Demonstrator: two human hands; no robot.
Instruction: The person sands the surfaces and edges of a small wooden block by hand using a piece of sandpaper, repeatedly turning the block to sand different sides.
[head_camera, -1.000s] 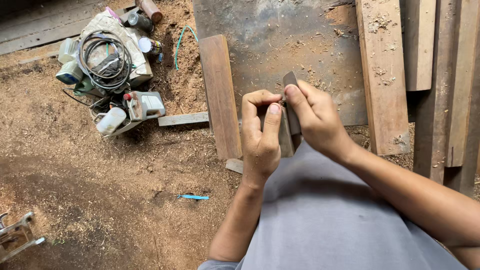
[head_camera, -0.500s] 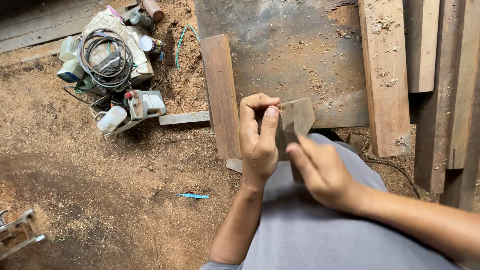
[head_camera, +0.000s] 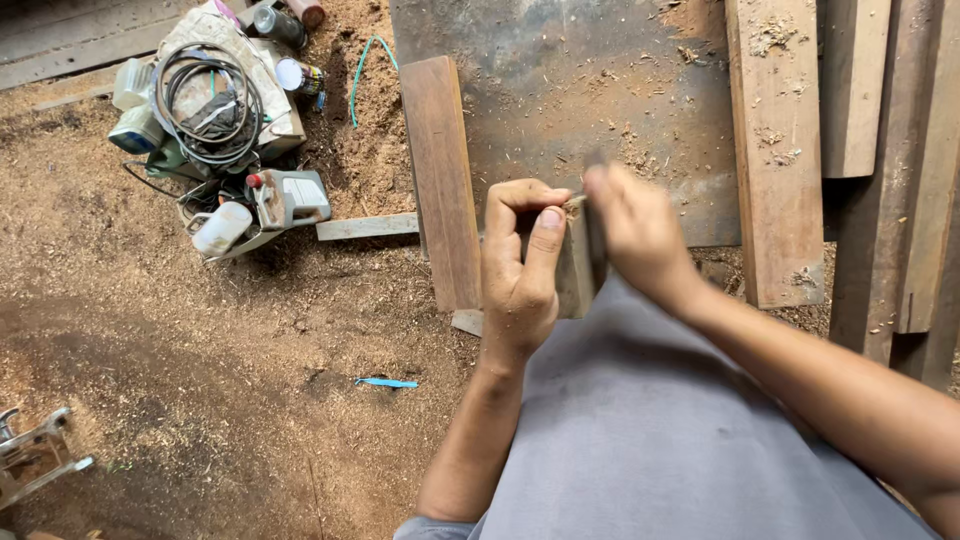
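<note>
My left hand (head_camera: 520, 280) grips a small grey-brown wooden block (head_camera: 572, 272) upright above my grey-clothed lap (head_camera: 650, 430), thumb pressed along its left face. My right hand (head_camera: 640, 235) is blurred with motion against the block's right side. Its fingers are closed on a thin dark flat strip (head_camera: 596, 170) whose tip sticks up above the block. I cannot tell what kind of strip it is.
A reddish plank (head_camera: 440, 170) lies beside a grey sheet (head_camera: 580, 80) dusted with shavings. Longer planks (head_camera: 775, 150) lie to the right. A pile of power tools, cable and bottles (head_camera: 215, 100) sits upper left on the sawdust floor, with a blue scrap (head_camera: 385, 382) and a metal clamp (head_camera: 30, 455).
My right hand dropped low to the right of the block half a second ago and has come back up against it. The left hand keeps its hold on the block.
</note>
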